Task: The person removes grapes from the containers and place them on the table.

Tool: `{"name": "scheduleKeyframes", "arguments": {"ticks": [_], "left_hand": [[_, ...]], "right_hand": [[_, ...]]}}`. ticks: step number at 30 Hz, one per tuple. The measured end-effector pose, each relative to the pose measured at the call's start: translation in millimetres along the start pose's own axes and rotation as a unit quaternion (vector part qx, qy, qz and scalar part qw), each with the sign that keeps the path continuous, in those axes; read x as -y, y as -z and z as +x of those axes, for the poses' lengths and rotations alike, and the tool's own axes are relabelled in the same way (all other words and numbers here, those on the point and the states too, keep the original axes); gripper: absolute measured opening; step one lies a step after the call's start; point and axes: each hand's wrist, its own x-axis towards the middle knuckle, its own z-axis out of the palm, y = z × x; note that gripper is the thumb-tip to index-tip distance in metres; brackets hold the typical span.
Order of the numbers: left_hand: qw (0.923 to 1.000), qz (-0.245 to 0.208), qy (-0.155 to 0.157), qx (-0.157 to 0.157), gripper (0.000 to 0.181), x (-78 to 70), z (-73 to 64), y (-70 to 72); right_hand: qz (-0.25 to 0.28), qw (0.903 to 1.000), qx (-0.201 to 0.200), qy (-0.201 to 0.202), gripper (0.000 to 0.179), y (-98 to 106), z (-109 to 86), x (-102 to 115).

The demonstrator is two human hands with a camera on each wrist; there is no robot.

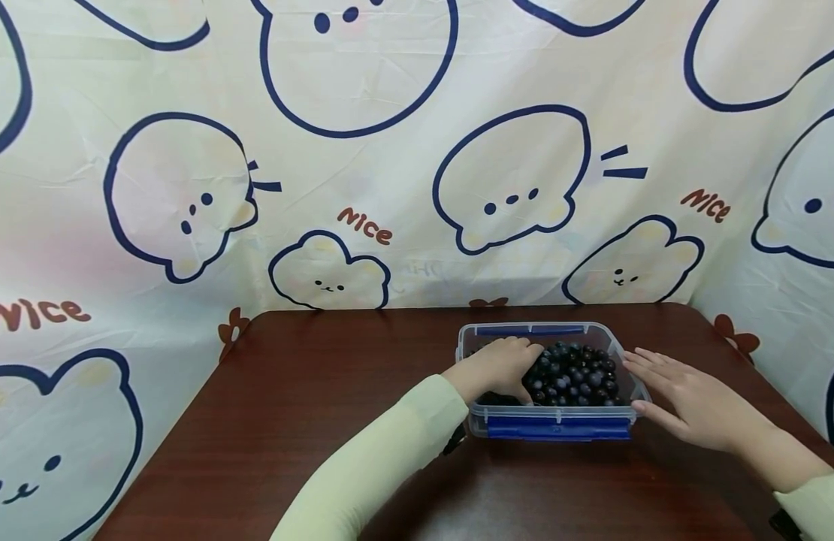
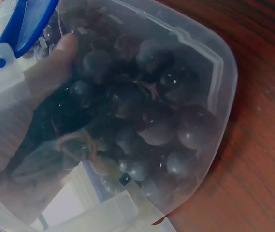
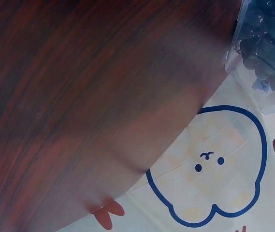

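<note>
A clear plastic food box (image 1: 559, 412) with blue clip flaps stands on the table, filled with dark grapes (image 1: 575, 376). My left hand (image 1: 501, 368) reaches over the near left corner into the box, thumb and forefinger spread apart over the grapes. Through the clear wall in the left wrist view, the thumb (image 2: 65, 46) lies beside several grapes (image 2: 156, 121) and bits of stem. The other fingertips are hidden, and I cannot tell if they grip any fruit. At the box's right side, my right hand (image 1: 694, 398) has extended fingers against the rim.
The brown wooden table (image 1: 309, 398) extends left of the box and in front of it. A pale cloth (image 1: 403, 173) with cartoon outlines hangs behind the table and along both sides. Black bands (image 1: 455, 438) show at the wrists.
</note>
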Motion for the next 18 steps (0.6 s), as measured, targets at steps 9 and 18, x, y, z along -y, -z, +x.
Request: {"name": "scheduleKeyframes", "arguments": {"ticks": [9, 18], "left_hand": [[0.9999, 0.003, 0.000, -0.010, 0.084, 1.8, -0.7, -0.9], [0.9994, 0.028, 0.014, 0.012, 0.076, -2.0, -3.2, 3.4]], "right_hand": [[0.002, 1.0000, -0.005, 0.005, 0.060, 0.2, 0.4, -0.7], [0.005, 1.0000, 0.000, 0.001, 0.059, 0.3, 0.9, 0.6]]}}
